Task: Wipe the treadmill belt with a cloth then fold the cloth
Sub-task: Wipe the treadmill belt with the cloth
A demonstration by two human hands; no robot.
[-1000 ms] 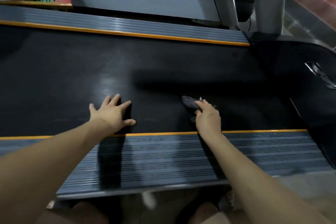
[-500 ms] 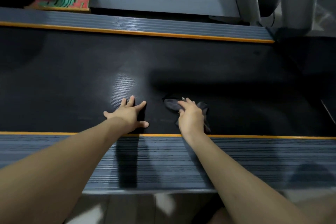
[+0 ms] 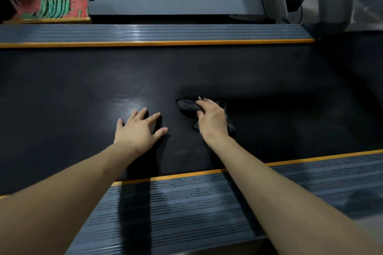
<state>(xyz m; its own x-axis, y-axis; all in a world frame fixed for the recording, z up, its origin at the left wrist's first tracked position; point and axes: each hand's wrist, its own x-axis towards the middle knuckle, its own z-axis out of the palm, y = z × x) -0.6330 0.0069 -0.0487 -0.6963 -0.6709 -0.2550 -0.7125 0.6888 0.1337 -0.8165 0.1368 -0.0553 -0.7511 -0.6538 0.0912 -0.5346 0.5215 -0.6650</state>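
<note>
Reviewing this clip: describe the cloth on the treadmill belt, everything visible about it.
The cloth is a small, dark grey to black piece of soft fabric, crumpled and bunched, not folded. It lies on the black treadmill belt, right of centre. The right hand rests on top of it, covering its middle; rumpled ends stick out to the hand's left and right. Whether the fingers curl round it is unclear. The left hand lies flat on the belt beside it, apart from it.

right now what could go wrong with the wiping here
1. The dark cloth is bunched under the right hand, so only a small patch touches the treadmill belt; streaks may be missed.
2. The left hand presses flat on the belt; if the belt slips, that support could slide.
3. Dim light and dark cloth on black belt hide dirt.
</note>
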